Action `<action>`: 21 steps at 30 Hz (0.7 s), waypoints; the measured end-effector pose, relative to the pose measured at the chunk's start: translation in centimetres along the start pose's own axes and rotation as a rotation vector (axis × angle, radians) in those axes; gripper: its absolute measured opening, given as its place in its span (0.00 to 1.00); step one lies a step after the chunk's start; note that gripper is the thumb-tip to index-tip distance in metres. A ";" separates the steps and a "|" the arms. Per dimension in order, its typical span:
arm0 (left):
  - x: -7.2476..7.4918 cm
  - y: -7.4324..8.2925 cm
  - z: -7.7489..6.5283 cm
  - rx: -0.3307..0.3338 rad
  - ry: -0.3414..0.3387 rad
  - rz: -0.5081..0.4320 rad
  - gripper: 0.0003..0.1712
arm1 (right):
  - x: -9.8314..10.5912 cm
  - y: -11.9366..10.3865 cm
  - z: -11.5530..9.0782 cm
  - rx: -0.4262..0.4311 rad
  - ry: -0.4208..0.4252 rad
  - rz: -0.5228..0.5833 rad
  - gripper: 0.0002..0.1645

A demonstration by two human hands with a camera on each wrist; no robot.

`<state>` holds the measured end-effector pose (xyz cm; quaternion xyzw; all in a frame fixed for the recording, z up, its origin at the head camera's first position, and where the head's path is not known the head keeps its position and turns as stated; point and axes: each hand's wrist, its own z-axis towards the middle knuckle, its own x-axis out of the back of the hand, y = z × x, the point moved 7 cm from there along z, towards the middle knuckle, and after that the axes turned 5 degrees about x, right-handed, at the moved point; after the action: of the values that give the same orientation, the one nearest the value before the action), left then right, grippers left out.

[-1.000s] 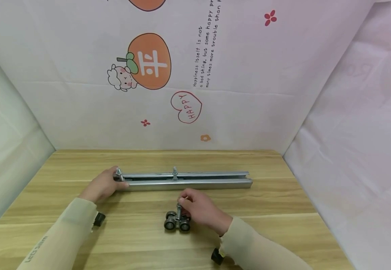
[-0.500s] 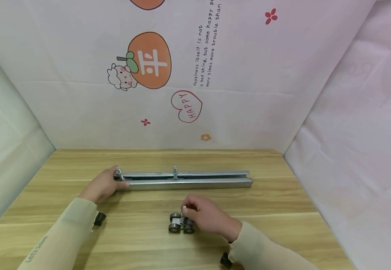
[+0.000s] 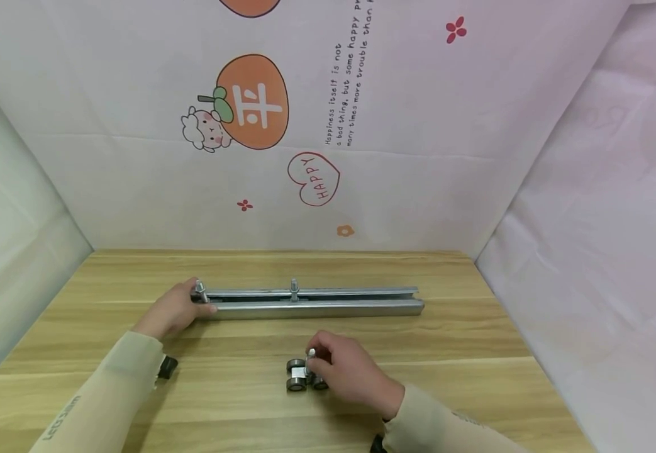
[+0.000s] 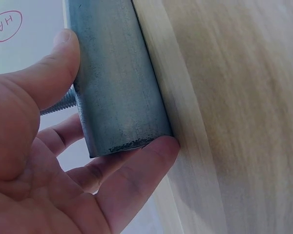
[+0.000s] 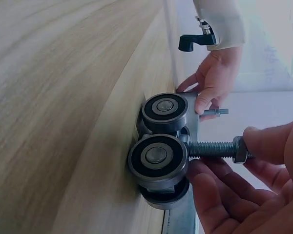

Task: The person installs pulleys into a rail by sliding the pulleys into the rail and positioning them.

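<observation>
My left hand grips the left end of a grey metal channel rail lying across the table. Seen from the left wrist, the thumb lies along one edge of the rail and a fingertip touches its cut end. Two threaded bolts stand up from the rail's slot, one by my left hand and another bolt farther right. Nearer to me, my right hand pinches the upright bolt of a roller trolley. The right wrist view shows its bearing wheels, threaded shank and nut, with the thumb at the nut.
The wood-grain table is bounded by a printed white cloth at the back and by plain cloth on both sides. A black wrist device sits under the left sleeve.
My right hand has shifted slightly right and towards me, with the trolley moving and turning along with it. The left hand and the rail have stayed put.
</observation>
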<state>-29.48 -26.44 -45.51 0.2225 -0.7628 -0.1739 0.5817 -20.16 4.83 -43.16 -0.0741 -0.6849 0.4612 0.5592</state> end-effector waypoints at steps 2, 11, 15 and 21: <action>0.0 0.0 0.0 0.002 -0.003 0.001 0.58 | 0.0 0.1 0.0 0.004 0.010 0.003 0.03; 0.0 0.1 -0.2 -0.002 -0.006 0.000 0.58 | 0.5 0.9 0.0 -0.020 0.032 0.004 0.04; 0.0 0.1 -0.2 -0.001 -0.008 0.005 0.59 | 1.0 1.3 0.2 -0.019 0.046 -0.015 0.03; -0.1 0.0 -0.1 0.005 -0.012 0.000 0.58 | 1.9 1.8 0.2 -0.017 0.043 -0.016 0.04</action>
<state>-29.40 -26.41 -45.54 0.2229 -0.7667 -0.1734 0.5766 -21.80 6.89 -43.15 -0.0830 -0.6770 0.4493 0.5769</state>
